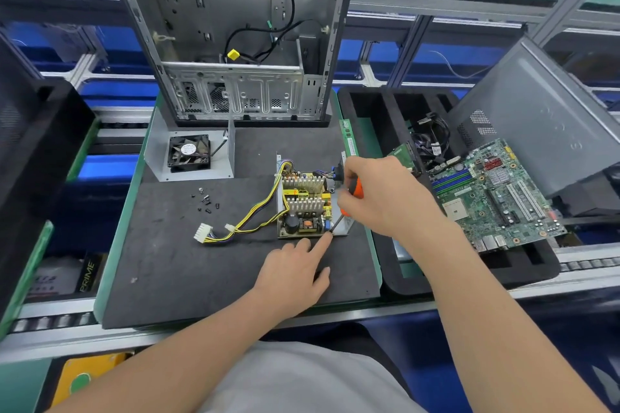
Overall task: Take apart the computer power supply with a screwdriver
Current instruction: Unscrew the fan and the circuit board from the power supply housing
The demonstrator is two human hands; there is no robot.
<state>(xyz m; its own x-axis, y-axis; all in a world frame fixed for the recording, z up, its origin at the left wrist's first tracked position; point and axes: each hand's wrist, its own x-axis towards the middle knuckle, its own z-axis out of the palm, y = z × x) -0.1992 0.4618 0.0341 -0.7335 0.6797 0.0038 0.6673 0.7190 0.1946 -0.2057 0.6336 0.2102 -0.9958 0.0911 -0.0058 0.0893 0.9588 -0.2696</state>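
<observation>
The opened power supply (303,204) lies on the black mat with its yellow circuit board, heat sinks and a yellow-black cable bundle (241,225) showing. My right hand (382,198) grips an orange-handled screwdriver (352,193), its tip down at the supply's near right corner. My left hand (295,273) rests on the mat just in front, index finger stretched out and touching that same corner beside the tip. The supply's metal cover with its black fan (189,152) lies to the far left. Several loose black screws (206,201) sit on the mat.
An empty computer case (235,27) stands upright at the back of the mat (201,271). To the right, a black foam tray (369,104) holds a motherboard (493,191), cables and a grey side panel (543,117). A green memory stick (349,141) lies by the mat's right edge.
</observation>
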